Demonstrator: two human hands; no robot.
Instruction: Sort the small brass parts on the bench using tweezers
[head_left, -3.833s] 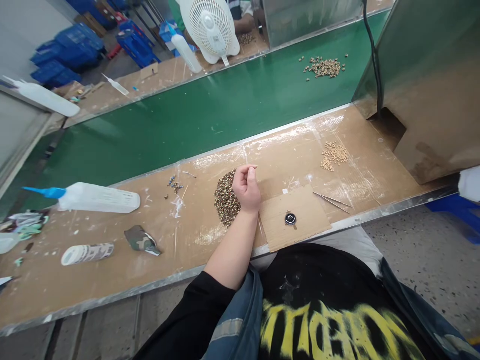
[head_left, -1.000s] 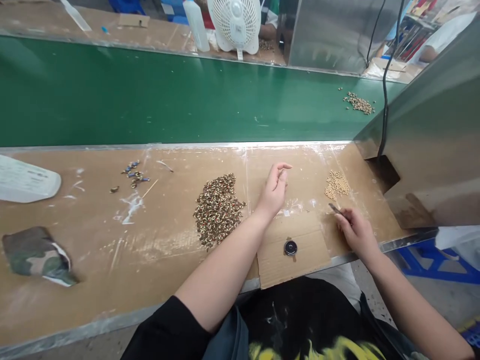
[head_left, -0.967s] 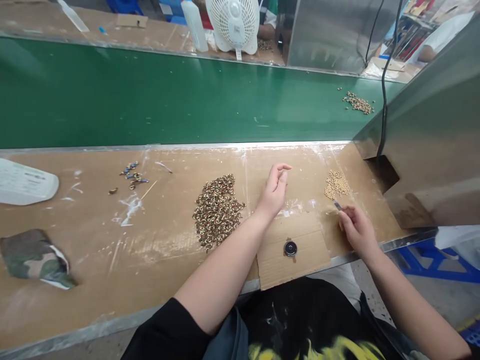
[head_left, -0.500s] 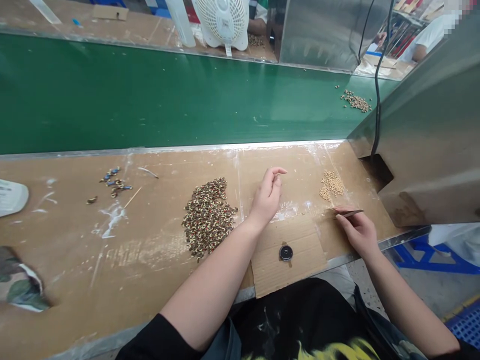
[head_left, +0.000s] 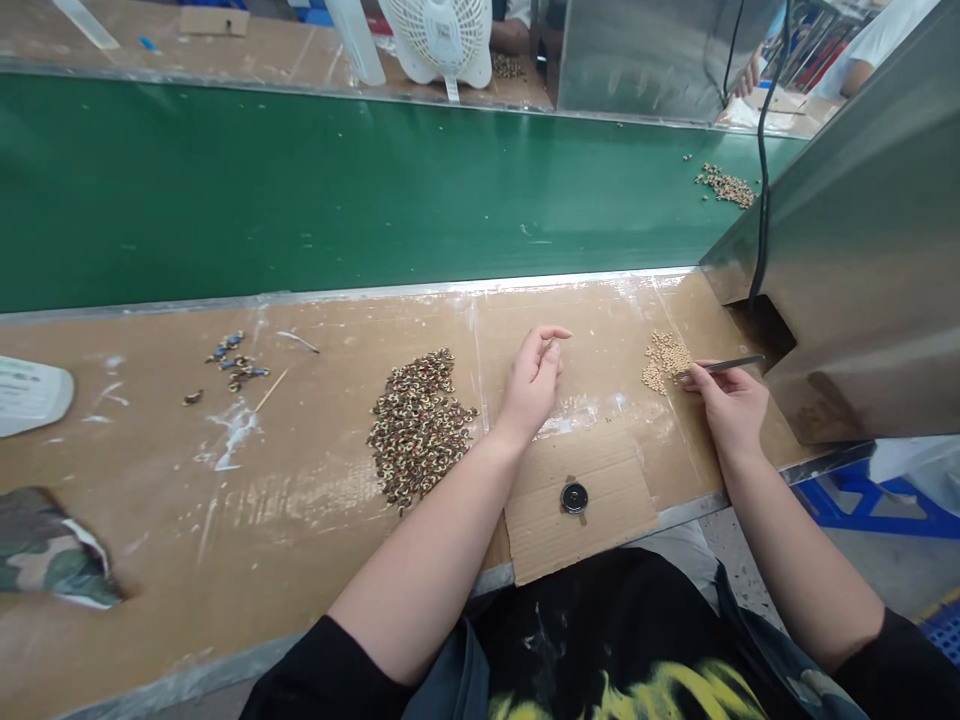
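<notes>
My right hand [head_left: 731, 405] grips slim dark tweezers [head_left: 739, 362]. Their tip reaches the right edge of a small pile of tan beads [head_left: 664, 360]. On the brown tabletop rests my left hand [head_left: 534, 385], fingers curled and thumb against them; whatever it pinches is too small or hidden. Left of that forearm spreads a heap of small metallic pieces with red and dark spots [head_left: 420, 425]. Between my arms, a round black disc with a shiny rim [head_left: 574, 498] sits on a cardboard sheet [head_left: 540, 545].
A green belt [head_left: 337, 190] runs behind the table, carrying a small bead cluster [head_left: 726, 186]. A metal housing [head_left: 870, 240] with a black cable [head_left: 763, 200] rises at right. At left lie blue-marked pieces [head_left: 236, 365], a thin stick [head_left: 271, 390] and camouflage cloth [head_left: 56, 550]. People sit across.
My right hand has moved slightly up and right, and the tweezers now reach into the tan beads. My left hand keeps its pose. The view has shifted a little.
</notes>
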